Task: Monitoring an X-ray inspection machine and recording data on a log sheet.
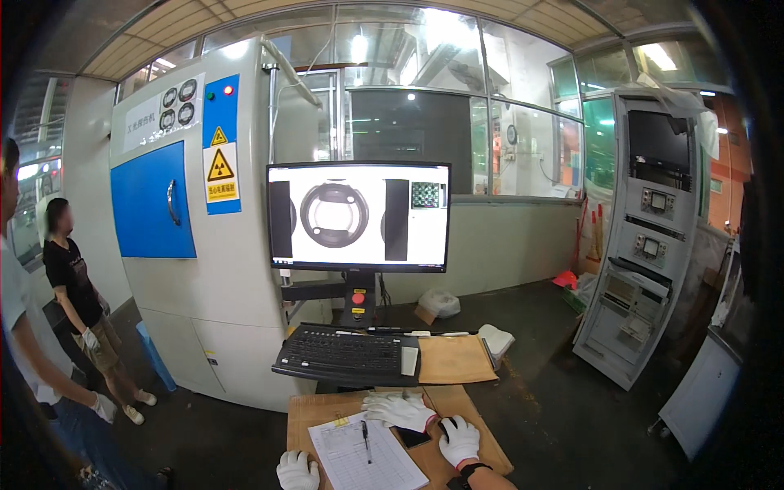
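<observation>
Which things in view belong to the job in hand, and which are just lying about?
Likely in use:
lit monitor
keyboard
sheet and pen
possible mouse under the right hand

Likely just lying about:
loose white gloves
white bundle on the floor

On the tabletop point(305, 420), the papers point(349, 467) lie with the pen point(367, 445) on top of them; the left grip point(297, 471) is just left of the papers, the right grip point(461, 442) to their right, and the gloves point(400, 411) behind them. Behind the tabletop sits the keyboard point(339, 352), with the envelope point(457, 360) on its right; the monitor point(396, 233) stands behind the keyboard, between the cabinet point(233, 347) on the left and the equipment rack point(608, 327) well apart on the right; two people point(75, 282) stand left of the cabinet.
</observation>
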`<action>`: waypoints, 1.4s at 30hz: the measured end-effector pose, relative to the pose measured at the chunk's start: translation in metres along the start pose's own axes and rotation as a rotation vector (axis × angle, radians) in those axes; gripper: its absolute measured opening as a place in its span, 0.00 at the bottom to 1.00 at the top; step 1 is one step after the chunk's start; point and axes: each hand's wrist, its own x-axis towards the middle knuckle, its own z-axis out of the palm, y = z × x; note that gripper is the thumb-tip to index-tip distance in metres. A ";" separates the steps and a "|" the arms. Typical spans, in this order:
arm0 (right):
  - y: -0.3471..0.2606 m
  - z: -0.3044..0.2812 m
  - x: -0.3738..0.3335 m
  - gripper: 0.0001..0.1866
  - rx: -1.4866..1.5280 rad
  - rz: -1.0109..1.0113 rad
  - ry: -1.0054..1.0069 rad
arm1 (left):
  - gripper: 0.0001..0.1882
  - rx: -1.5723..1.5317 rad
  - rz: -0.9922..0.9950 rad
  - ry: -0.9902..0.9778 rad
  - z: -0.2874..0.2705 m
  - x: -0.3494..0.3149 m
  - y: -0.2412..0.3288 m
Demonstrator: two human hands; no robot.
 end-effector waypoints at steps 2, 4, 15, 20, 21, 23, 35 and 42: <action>-0.003 -0.003 0.001 0.23 -0.017 0.013 -0.001 | 0.14 0.004 -0.004 0.005 0.002 0.000 -0.001; -0.004 -0.006 -0.001 0.23 -0.022 -0.003 0.024 | 0.13 0.013 0.023 0.029 0.006 0.000 -0.003; -0.008 -0.008 0.000 0.24 -0.006 -0.004 0.015 | 0.14 0.028 0.017 0.037 0.004 -0.003 -0.004; -0.006 -0.008 0.000 0.24 0.003 0.003 0.001 | 0.14 0.016 0.020 0.059 0.001 -0.002 -0.001; -0.005 -0.007 0.000 0.25 0.008 0.002 0.004 | 0.14 0.013 0.022 0.061 0.001 -0.002 -0.001; -0.004 -0.005 -0.001 0.25 0.001 0.001 0.003 | 0.14 0.010 0.020 0.062 0.001 -0.001 -0.001; -0.007 -0.009 -0.002 0.25 -0.029 0.006 0.000 | 0.14 0.032 0.025 0.054 0.005 -0.003 -0.003; -0.003 -0.002 -0.001 0.25 -0.037 0.004 -0.002 | 0.15 0.026 0.021 0.039 0.007 -0.001 -0.004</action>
